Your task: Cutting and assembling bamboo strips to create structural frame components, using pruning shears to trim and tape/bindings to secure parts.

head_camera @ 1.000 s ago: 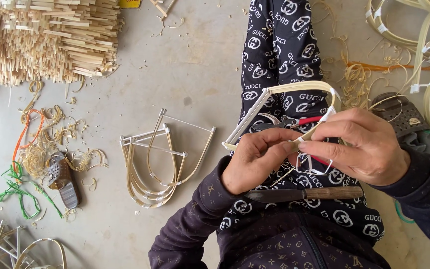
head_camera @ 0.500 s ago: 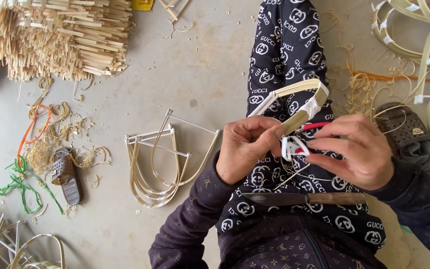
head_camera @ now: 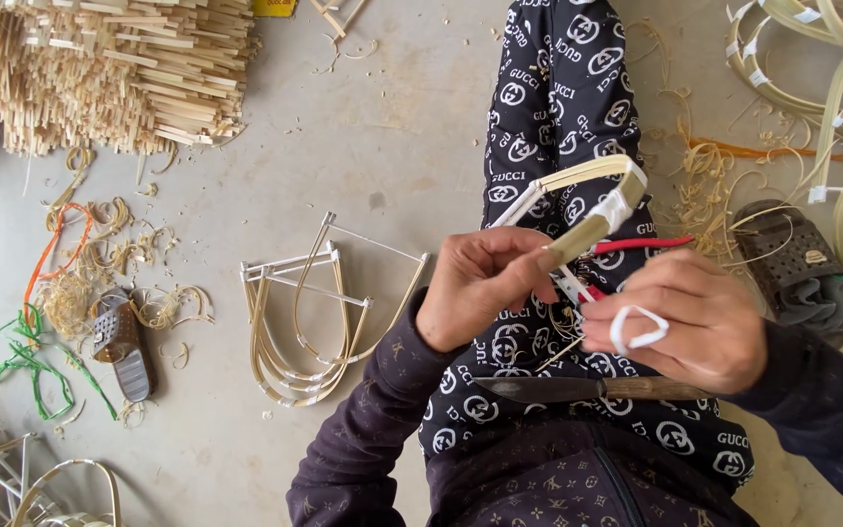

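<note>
We're mid-wrap here, left hand [head_camera: 480, 293] gripping the bent pale bamboo strip frame [head_camera: 578, 210] above our lap while the right hand [head_camera: 680, 327] pinches a white tape loop [head_camera: 636, 327], so next looks like pulling it snug around the joint.

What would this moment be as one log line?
left hand: grips bent bamboo strip frame | right hand: holds white tape loop

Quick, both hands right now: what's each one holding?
Left hand: closed, gripping the bent bamboo strip frame near its white-taped corner.
Right hand: closed on a loop of white tape; red-handled tool beside it, grip unclear.
</note>
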